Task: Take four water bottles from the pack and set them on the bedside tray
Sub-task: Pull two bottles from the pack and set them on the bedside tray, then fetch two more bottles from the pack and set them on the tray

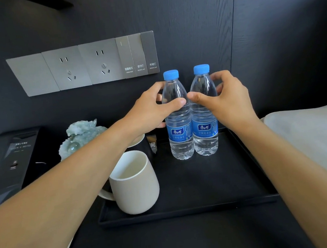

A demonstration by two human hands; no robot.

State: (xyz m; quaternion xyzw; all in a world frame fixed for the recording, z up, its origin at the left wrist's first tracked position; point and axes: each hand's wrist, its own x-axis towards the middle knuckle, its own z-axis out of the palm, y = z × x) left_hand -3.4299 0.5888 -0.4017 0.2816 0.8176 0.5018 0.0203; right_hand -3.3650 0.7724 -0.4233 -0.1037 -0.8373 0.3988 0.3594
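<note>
Head view looks down on a black tray [205,180] carrying a white mug [137,187] at its near left corner, apparently empty, and two water bottles upright by its far edge, touching, both full. Left hand [149,113] wraps thumb and fingers round the left bottle [178,122] at its shoulder. Right hand [226,101] curls about the right bottle [204,117], thumb on its front, fingers loosely spread behind.
</note>
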